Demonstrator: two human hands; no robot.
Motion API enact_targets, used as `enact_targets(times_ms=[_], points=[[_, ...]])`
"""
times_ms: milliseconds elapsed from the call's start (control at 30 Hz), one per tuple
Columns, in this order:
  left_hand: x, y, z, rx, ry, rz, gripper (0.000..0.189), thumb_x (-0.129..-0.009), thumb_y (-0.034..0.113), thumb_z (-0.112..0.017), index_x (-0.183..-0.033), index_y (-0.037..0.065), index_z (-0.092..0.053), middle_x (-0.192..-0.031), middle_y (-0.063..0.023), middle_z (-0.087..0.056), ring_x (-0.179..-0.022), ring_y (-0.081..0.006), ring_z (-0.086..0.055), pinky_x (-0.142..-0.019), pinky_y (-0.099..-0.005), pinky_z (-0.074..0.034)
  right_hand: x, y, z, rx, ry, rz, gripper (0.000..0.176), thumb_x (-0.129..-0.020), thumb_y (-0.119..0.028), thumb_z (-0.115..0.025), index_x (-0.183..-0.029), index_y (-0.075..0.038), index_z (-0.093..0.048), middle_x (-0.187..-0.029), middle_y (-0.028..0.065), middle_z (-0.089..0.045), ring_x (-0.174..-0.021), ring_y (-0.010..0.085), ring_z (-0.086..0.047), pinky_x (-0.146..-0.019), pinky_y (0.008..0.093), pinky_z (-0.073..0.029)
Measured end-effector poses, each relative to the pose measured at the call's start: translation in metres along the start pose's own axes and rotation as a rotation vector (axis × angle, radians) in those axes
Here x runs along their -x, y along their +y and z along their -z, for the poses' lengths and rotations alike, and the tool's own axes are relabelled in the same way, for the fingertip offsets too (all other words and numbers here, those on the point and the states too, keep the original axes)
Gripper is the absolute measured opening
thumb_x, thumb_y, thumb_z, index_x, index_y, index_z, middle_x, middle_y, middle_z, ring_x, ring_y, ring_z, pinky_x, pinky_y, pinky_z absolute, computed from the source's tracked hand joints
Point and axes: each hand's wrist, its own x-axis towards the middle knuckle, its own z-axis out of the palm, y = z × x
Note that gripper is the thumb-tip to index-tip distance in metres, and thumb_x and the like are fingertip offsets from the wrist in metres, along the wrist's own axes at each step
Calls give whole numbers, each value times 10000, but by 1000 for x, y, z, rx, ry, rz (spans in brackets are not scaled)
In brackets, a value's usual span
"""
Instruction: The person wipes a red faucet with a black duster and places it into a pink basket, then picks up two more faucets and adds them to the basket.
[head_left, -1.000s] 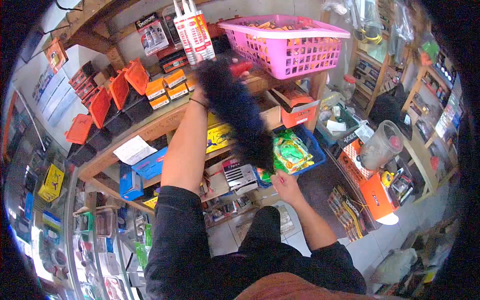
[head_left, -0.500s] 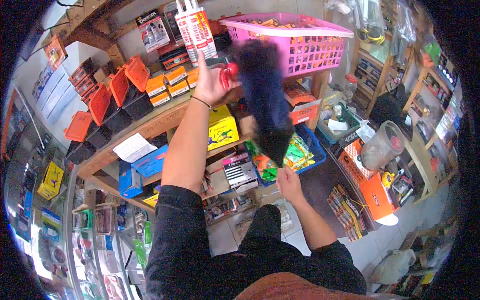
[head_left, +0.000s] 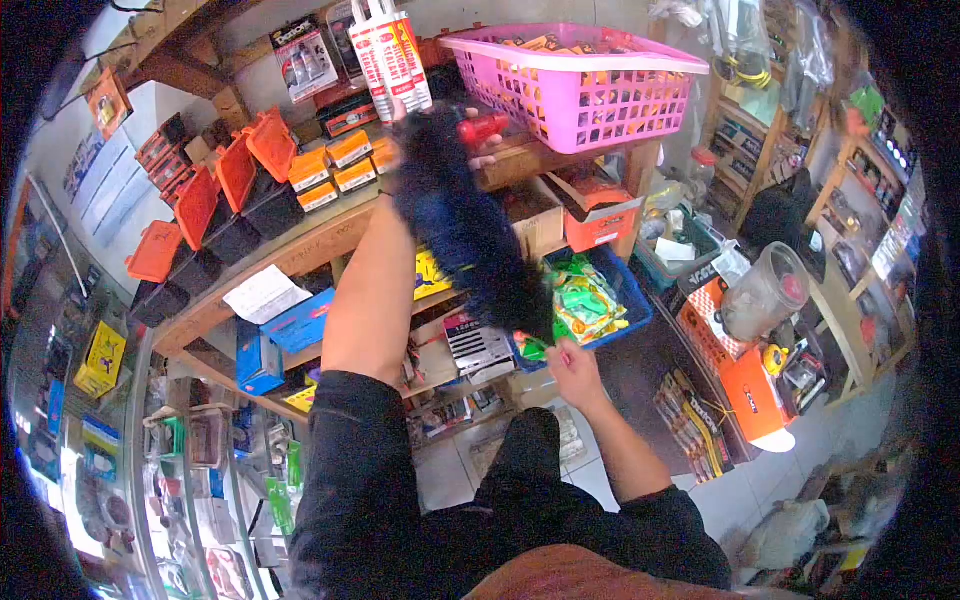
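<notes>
My right hand (head_left: pixel 574 370) is closed around the handle end of a dark blue-black fluffy duster (head_left: pixel 465 225). The duster slants up and left, blurred, across the front of the shelf. Behind its upper end, my left hand (head_left: pixel 487 152) is mostly hidden; a few fingers show beside a shiny red object (head_left: pixel 482 128) that it holds, whose kind I cannot make out. Close to that hand stand white and red silicone sealant tubes (head_left: pixel 392 65) and small orange-and-white boxes (head_left: pixel 345 165). A pink basket (head_left: pixel 575 95) full of packets sits right of it.
Black bins with orange lids (head_left: pixel 235 175) line the shelf's left part. Below are blue boxes (head_left: pixel 285 340) and a blue tray (head_left: pixel 640 315) holding green packets. At right stand a clear plastic jar (head_left: pixel 765 290) and an orange box (head_left: pixel 755 395). Glass display shelves (head_left: pixel 190 470) flank my left.
The duster has swung left and now covers most of my left hand and wrist. Its upper end has left the pink basket's front. My right hand has barely shifted.
</notes>
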Motion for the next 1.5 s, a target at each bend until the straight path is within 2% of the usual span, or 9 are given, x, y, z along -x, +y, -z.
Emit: enact_targets(times_ms=[633, 700, 767, 1033, 1067, 1200, 1300, 1400, 1500], points=[[3, -8, -35, -192, 312, -205, 909, -650, 764, -321, -1127, -3, -425, -1199, -195, -419, -1075, -320, -438, -900, -500, -331, -5, 13, -5, -69, 36, -49, 320, -797, -281, -533, -661, -10, -431, -513, 101, -444, -461, 170, -400, -448, 326, -336], [-7, 1, 31, 403, -380, 174, 946, -620, 778, -348, -1118, -23, -428, -1184, -199, -430, -1055, -357, -443, -902, -506, -330, -5, 13, -6, -148, 69, -95, 324, -800, -284, -527, -653, -12, -427, -503, 99, -429, -459, 165, -391, -443, 329, -330], [2, -4, -18, 106, 184, -79, 947, -627, 775, -342, -1101, -40, -435, -1158, -195, -451, -1047, -358, -450, -887, -517, -338, -3, -1, 0, 11, 69, 70, 306, -814, -256, -511, -641, -20, -423, -488, 55, -421, -457, 119, -393, -427, 296, -319], [2, -6, -36, -177, 307, -155, 975, -624, 791, -294, -1189, -1, -367, -1210, -216, -395, -1099, -324, -415, -896, -494, -339, -5, -11, 11, -53, 102, -9, 331, -797, -282, -542, -647, -10, -426, -491, 110, -409, -447, 167, -376, -434, 324, -326], [0, 6, -25, 59, -239, 43, 963, -647, 776, -276, -1181, -20, -366, -1199, -253, -389, -1095, -366, -411, -893, -512, -336, -5, -14, 15, 28, 50, 61, 312, -811, -264, -519, -654, -11, -424, -493, 82, -417, -462, 130, -391, -438, 303, -329], [5, -7, -38, -170, 282, -163, 995, -627, 803, -227, -1131, -38, -394, -1175, -243, -418, -1059, -324, -457, -854, -495, -381, -9, -4, 19, -20, 67, 9, 286, -824, -247, -499, -672, -17, -422, -498, 50, -424, -477, 93, -395, -442, 278, -325], [-13, 0, 51, 376, -567, 132, 1001, -621, 808, -236, -1152, -27, -382, -1125, -217, -458, -993, -290, -497, -820, -491, -397, -7, -4, 18, 30, 43, 22, 291, -825, -253, -497, -672, -18, -422, -503, 47, -428, -483, 93, -410, -447, 275, -337], [7, -2, -25, -180, 160, -131, 967, -633, 792, -276, -1116, -34, -412, -1040, -186, -511, -904, -310, -534, -758, -447, -443, -3, -8, 15, 73, 3, 68, 347, -807, -298, -527, -650, -7, -423, -503, 105, -420, -453, 167, -385, -444, 313, -332], [2, 3, -5, 561, -394, 129, 940, -654, 773, -274, -1101, -39, -430, -1105, -219, -482, -979, -374, -500, -809, -478, -423, -6, 3, 8, -130, 108, -137, 347, -806, -303, -525, -652, -7, -426, -510, 130, -440, -454, 207, -424, -451, 325, -348]])
